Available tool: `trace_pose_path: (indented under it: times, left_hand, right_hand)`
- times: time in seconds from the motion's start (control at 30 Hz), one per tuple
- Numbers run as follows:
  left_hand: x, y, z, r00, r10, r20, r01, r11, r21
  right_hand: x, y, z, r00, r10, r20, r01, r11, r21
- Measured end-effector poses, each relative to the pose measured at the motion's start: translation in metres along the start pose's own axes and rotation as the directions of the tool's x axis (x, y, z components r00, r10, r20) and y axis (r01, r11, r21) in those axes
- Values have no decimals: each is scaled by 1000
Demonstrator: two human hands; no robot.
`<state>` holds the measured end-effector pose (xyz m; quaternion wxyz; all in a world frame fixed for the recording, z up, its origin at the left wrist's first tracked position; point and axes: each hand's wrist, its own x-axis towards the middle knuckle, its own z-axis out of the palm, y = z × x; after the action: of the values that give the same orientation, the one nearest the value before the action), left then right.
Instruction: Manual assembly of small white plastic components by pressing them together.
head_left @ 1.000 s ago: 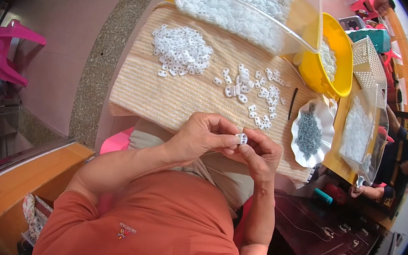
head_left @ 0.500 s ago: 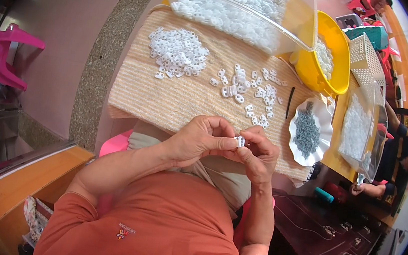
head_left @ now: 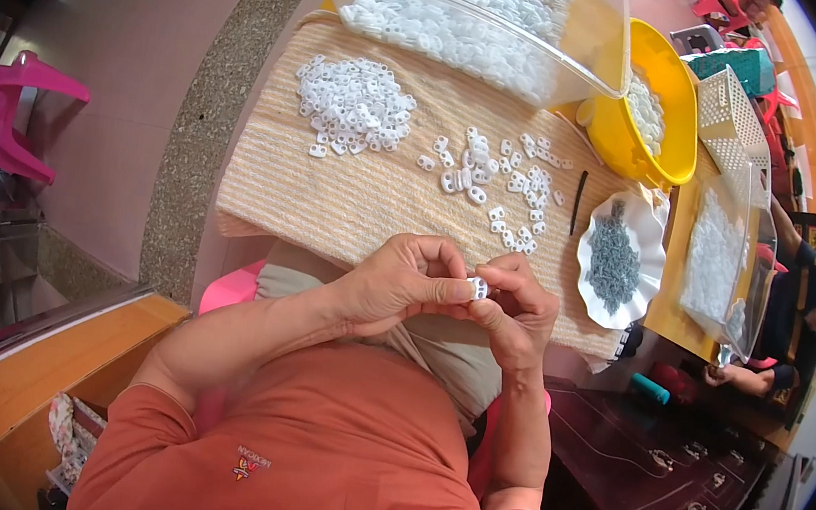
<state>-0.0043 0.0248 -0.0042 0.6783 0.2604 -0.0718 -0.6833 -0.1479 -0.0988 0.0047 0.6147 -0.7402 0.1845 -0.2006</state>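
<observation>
Between my fingertips, just off the near edge of the towel-covered table, is a small white plastic piece with holes [head_left: 478, 288]. My left hand [head_left: 405, 277] is closed, thumb and forefinger pinching it from the left. From the right, my right hand [head_left: 517, 313] is closed on it too, thumb below and fingers above. Whether a smaller part sits in the fingers is too small to tell. Beyond my hands lie loose white pieces [head_left: 479, 165] of the same look. Farther left is a larger heap of white pieces [head_left: 353, 103].
A white wavy-rimmed dish [head_left: 642, 294] of small grey parts stands at the right, beside a thin black strip [head_left: 578, 204]. Behind are a clear bin [head_left: 455, 17] of white pieces and a yellow basket [head_left: 678, 135]. Another person's hand [head_left: 738, 380] shows at the far right.
The white piece has turned slightly between my fingers, so its holed face shows more. Both hands stay in nearly the same place.
</observation>
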Motion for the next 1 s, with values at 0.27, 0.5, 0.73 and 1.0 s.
trace_pose_path:
  times: [0.27,0.5,0.73,1.0]
  left_hand:
    - [2,-1,3,1000,23,20,-24,999,42]
    - [7,2,1,1000,17,17,-18,998,53]
    - [3,0,0,1000,-11,4,10,997,72]
    - [-1,0,5,999,-38,12,36,991,130]
  right_hand:
    - [-2,4,-1,1000,4,15,-4,999,46]
    - [14,-19,3,981,180,71,-170,977,-128]
    - [6,3,-9,978,87,187,-139,949,284]
    - [0,-16,-8,958,178,224,-266,839,474]
